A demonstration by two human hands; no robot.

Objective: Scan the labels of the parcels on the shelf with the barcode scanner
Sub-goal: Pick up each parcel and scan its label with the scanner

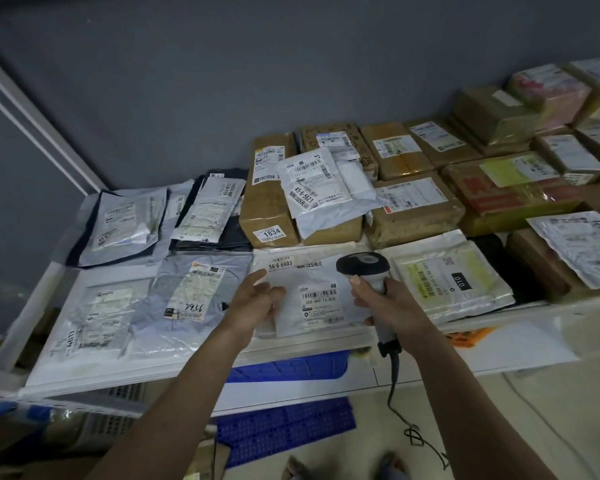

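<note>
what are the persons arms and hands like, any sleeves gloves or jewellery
Both forearms are bare as far as the frame shows, with no sleeves in view. The left hand and right hand wear no gloves, and no rings, watch or bracelets are visible on fingers or wrists.

scanner: smooth plastic, black glossy head w/ grey cap, pale grey handle.
white mailer: thin poly film, creased, matt paper label.
grey mailers: crinkled plastic, slight sheen.
dark mailers: black poly, soft gloss.
boxes: brown cardboard under shiny tape wrap.
yellowish mailer: glossy film, wrinkled.
shelf: white, smooth, matt.
crate: blue hard plastic.
wall: grey, matt.
</note>
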